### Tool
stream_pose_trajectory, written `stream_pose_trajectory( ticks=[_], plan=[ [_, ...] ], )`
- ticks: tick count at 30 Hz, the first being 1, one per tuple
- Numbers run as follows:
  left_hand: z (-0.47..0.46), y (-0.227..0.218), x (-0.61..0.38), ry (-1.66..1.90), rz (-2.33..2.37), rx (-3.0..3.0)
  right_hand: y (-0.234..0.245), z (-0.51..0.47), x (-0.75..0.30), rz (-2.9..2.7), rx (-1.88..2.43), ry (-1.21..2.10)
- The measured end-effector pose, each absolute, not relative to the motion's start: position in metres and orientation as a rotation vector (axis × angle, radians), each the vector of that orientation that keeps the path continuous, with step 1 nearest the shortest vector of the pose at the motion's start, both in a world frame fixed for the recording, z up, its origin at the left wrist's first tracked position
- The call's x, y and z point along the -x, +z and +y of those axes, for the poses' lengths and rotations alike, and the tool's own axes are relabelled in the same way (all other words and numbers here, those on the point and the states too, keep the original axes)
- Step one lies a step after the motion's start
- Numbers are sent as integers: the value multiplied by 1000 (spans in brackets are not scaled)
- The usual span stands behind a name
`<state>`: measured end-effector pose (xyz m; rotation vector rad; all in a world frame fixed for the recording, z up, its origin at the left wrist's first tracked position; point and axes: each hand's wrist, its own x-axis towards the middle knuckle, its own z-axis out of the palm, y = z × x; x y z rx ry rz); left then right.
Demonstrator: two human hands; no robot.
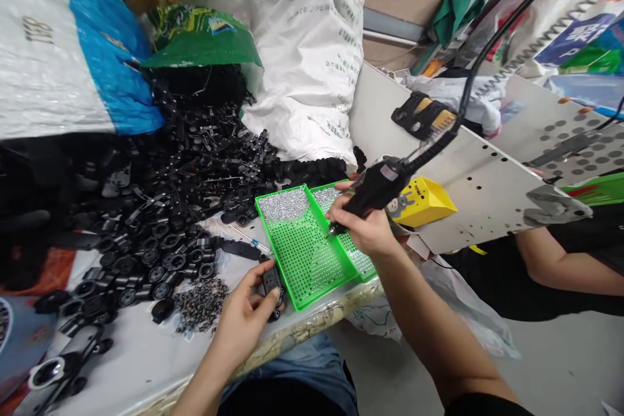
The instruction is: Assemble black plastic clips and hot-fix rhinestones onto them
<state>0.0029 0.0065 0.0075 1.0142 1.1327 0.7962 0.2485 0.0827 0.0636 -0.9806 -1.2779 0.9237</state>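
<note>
**Right hand** [363, 229]: is gripping a black corded handheld tool [375, 188] like a pen, with its metal tip pointing down into the tiny silver beads [336, 234]. Whether the tip is touching them is hard to tell from here.

**Left hand** [241, 318]: is closing around a small black plastic piece [270, 281], holding it just beside the near corner of the trays.

**Trays**: two bright green perforated trays [302, 253] are sitting side by side near the counter's [131, 364] front edge, with silver beads heaping up at their far ends and dotting the holes nearer the hands.

**Around the trays**: a small screwdriver [252, 246] is lying just beside the left tray, and a pile of small dark and silver bits [199, 304] is sitting near the left hand.

**Left side of the counter**: a large heap of black plastic parts [170, 208] is spreading across it, spilling from below a white woven sack [307, 58] at the far edge.

**Right side**: a yellow box [422, 201] is resting on a perforated metal panel [480, 195] beside the tool's cord.

**Co-worker**: a bare forearm [560, 266] is showing past the panel, well apart from the hands.
</note>
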Motion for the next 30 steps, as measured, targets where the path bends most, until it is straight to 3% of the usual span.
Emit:
stream_pose_trajectory(
  ticks=[7, 20, 30],
  plan=[
    [4, 7, -3, 789, 1199, -1057, 29, 86, -217, -985, 993, 843],
    [2, 5, -4, 778, 1179, -1046, 16, 94, -212, -942, 1034, 823],
    [-2, -3, -3, 851, 1154, -1047, 55, 67, -188, -1009, 932, 790]
  ],
)
